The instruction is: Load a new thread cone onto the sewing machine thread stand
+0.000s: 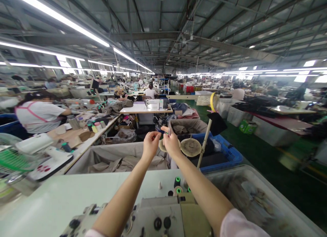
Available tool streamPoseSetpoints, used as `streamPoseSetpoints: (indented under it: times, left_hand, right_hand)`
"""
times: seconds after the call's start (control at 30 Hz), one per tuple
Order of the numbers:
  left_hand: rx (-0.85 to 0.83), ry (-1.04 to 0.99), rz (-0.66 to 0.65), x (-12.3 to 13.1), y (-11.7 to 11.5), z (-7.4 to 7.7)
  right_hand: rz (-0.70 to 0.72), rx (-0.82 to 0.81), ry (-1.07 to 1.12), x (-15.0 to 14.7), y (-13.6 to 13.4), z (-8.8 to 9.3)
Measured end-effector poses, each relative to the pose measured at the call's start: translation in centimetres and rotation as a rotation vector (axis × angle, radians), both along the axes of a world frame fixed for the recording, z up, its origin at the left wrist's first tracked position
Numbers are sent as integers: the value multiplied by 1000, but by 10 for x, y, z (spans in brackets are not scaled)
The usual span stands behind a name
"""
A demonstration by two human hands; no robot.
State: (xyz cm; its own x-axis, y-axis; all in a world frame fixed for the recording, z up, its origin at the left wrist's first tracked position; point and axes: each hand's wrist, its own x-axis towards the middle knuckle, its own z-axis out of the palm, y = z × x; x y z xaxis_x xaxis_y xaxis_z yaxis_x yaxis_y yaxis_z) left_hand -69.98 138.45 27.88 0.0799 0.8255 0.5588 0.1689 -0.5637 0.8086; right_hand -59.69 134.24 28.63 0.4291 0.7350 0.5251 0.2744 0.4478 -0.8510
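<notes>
Both arms reach forward over a sewing machine (160,209) on a pale green table (102,182). My left hand (150,145) is closed in a pinch, thumb against fingertips; whatever it holds is too fine to see. Close beside it, my right hand (172,143) is closed around something small with a dark, shiny edge that I cannot make out. Just behind the right hand are round thread-stand discs (191,147) and an upright pole (205,139). Below the hands, a black thread cone (177,182) and a white peg (160,185) stand behind the machine.
A grey-lined bin (107,150) of cloth and a blue crate (233,153) stand beyond the table. A translucent bin (288,199) is at right. A yellow tape roll (212,102) hangs on the pole. A green fan (15,153) and a co-worker (38,116) are at left.
</notes>
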Motion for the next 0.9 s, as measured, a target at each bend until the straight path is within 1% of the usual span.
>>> streamPoseSetpoints:
  times: [0.07, 0.17, 0.23, 0.3, 0.4, 0.5, 0.6, 0.73, 0.8, 0.9]
  left_hand:
    - [9, 2, 8, 1, 1, -1]
    - [21, 14, 11, 3, 3, 0]
    - [28, 24, 13, 5, 4, 2]
    - [40, 37, 9, 7, 2, 6]
    - [78, 55, -3, 12, -5, 14]
    - [123, 48, -2, 20, -7, 24]
    - [105, 16, -14, 37, 5, 35]
    - [39, -33, -78, 64, 34, 55]
    - [30, -67, -64, 75, 46, 64]
    - [48, -109, 8, 83, 58, 74]
  right_hand:
    - [9, -73, 6, 4, 14, -11]
    - [30, -86, -17, 7, 19, -21]
    - [37, -70, -24, 8, 17, -23]
    - [9, -77, -18, 10, 14, -23]
    - [-37, -91, -3, 15, 11, -22]
    - [-31, -49, 27, 19, 8, -21]
    - [-32, 3, 74, 20, 6, -22]
    - [-42, 13, 98, 18, 2, -24]
    - [-36, 12, 103, 18, -1, -25]
    - [-25, 26, 115, 17, -5, -25]
